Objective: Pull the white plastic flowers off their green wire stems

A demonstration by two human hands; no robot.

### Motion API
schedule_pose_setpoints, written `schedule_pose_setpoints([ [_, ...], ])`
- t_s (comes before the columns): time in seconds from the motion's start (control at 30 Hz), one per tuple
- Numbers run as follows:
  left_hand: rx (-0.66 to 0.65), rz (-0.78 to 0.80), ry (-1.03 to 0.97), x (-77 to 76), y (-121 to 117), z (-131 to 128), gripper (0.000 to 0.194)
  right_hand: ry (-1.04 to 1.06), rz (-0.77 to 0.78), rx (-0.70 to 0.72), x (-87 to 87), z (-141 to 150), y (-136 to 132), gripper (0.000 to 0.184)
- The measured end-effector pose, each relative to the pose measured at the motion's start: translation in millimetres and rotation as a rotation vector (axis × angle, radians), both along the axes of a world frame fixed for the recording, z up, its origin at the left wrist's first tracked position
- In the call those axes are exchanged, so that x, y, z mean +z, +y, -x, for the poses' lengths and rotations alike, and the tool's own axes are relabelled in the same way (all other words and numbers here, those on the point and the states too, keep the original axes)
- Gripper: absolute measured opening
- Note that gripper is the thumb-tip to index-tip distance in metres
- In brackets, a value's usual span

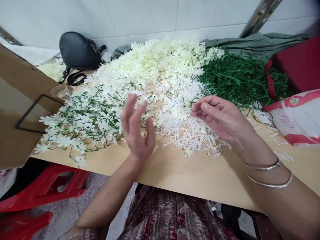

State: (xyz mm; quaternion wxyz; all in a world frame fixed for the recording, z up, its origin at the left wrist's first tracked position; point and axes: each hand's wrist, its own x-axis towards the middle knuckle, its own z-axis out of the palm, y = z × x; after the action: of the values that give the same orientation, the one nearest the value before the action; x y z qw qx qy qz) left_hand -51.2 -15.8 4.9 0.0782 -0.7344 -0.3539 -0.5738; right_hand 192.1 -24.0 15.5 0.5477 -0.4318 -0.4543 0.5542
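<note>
My left hand (137,131) is raised over the table with its fingers spread and nothing seen in them. Behind it lies a heap of white artificial flowers on green stems (97,110). My right hand (222,116) is closed, thumb against curled fingers; what it pinches, if anything, is too small or hidden to tell. Below and left of that hand is a pile of thin white sticks, like flower stamens (190,133). Loose cream flower heads (157,60) form a large mound at the back. Bare green plastic stems (232,76) are heaped beyond my right hand.
A cardboard box (22,100) with a black wire frame (28,111) stands at the left. A black bag (77,50) rests by the wall. At right lie a white and red sack (297,116) and red cloth (300,63). Red stools (50,186) stand below.
</note>
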Motion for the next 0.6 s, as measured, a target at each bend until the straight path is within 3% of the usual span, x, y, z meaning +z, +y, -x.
schedule_pose_setpoints([
  [0.13,-0.286,0.164,0.206,-12.6,-13,-18,0.042,-0.214,-0.143,-0.165,1.9,-10,4,0.025],
  [0.2,-0.364,0.258,0.249,-18.4,-14,-22,0.037,-0.354,-0.190,-0.229,0.9,-14,5,0.019],
  [0.37,-0.322,0.413,0.279,-28.9,-8,-20,0.026,-0.620,-0.253,-0.270,-3.1,-18,6,0.009],
  [0.6,-0.245,0.369,0.377,-25.0,6,-20,0.029,-0.923,-0.371,-0.087,-15.9,-14,7,0.005],
])
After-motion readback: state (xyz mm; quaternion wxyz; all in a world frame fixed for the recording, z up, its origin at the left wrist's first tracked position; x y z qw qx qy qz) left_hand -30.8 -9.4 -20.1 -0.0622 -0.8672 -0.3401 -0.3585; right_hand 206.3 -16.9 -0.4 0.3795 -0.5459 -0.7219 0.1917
